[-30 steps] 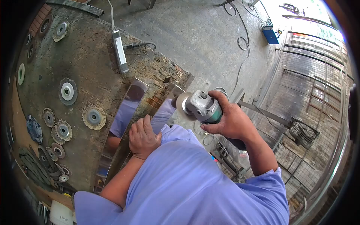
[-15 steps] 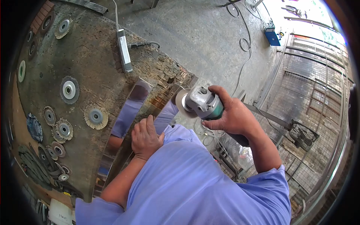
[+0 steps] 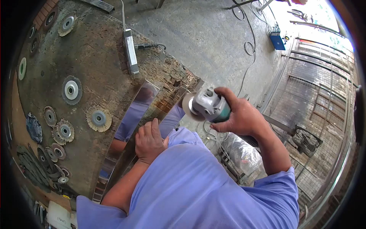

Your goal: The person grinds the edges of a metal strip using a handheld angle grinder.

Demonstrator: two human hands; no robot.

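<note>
The right hand (image 3: 244,117) wraps around an angle grinder (image 3: 212,105); left of the grinder, the left hand (image 3: 150,142) rests, fingers close together, on a shiny metal strip (image 3: 172,120).

Handwritten marks are showing on a white container (image 3: 57,212) just beyond the worktop's (image 3: 82,154) bottom edge; they are staying too unclear to read.
</note>
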